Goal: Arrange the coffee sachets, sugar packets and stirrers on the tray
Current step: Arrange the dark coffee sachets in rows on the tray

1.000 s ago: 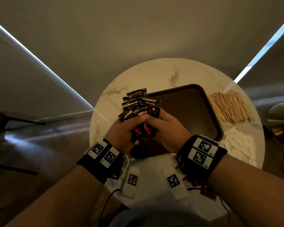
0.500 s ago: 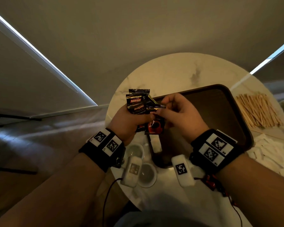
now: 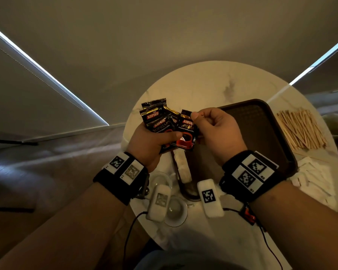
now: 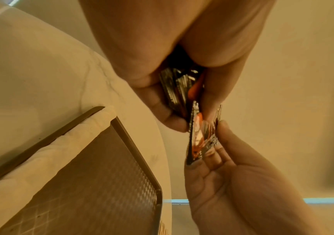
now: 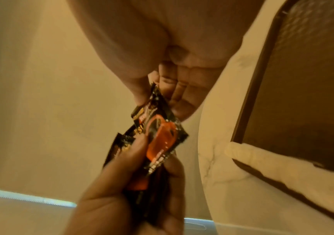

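My left hand [image 3: 169, 138] grips a fanned bunch of black coffee sachets [image 3: 156, 121] above the table's left edge. One sachet [image 3: 186, 133] at the right of the bunch is pinched by its top corner in my right hand [image 3: 196, 118]; its lower end is still against the bunch. The left wrist view shows that sachet [image 4: 200, 135] between the right hand's thumb and fingers. In the right wrist view it is the sachet [image 5: 162, 132] with an orange cup print. The dark brown tray [image 3: 265, 129] lies just right of both hands. Wooden stirrers [image 3: 300, 129] and white sugar packets [image 3: 316, 178] lie on the table beyond it.
The round marble table [image 3: 203, 84] is small, with floor close on the left. Two clear glass dishes [image 3: 176, 211] stand near its front edge. A pale strip [image 3: 182, 168] lies along the tray's left rim. Two white tagged blocks [image 3: 210, 197] hang by my wrists.
Both hands held the bunch together a second ago. Since then the right hand has picked one sachet off and drawn it rightward, and the bunch has fanned out.
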The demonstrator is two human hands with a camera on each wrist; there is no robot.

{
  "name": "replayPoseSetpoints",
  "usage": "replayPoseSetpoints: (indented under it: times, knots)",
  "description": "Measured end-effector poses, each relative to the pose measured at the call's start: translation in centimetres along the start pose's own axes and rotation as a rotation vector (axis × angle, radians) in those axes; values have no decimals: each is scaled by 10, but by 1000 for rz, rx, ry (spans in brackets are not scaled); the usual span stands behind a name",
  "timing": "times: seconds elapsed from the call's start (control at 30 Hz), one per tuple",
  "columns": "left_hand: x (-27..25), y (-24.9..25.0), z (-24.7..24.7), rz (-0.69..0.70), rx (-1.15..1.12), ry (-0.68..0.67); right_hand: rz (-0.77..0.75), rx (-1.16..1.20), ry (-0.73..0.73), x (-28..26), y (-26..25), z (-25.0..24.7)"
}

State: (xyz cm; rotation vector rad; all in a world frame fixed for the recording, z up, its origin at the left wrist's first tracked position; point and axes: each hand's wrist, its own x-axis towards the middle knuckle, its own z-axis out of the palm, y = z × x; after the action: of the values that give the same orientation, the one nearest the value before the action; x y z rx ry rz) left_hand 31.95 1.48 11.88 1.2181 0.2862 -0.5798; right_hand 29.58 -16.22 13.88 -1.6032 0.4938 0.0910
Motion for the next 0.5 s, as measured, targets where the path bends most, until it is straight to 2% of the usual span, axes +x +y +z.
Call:
replayPoseSetpoints:
  times: [0.1, 0.2, 0.3, 0.43, 0.5]
  knots:
    - [7, -3, -7, 2, -26, -7, 218, 245, -137, -1, -2, -1]
    - [10, -6, -7, 1, -62, -50, 363, 420, -151, 4, 0, 1]
    - [16, -8, -4, 10, -57, 3, 344, 450, -122, 9, 8, 6]
    - [32, -14, -14, -11, -53, 120, 256, 241, -248, 18, 21, 10]
    - [38, -15, -18, -44, -69, 174, 251, 149, -225, 31, 30, 10]
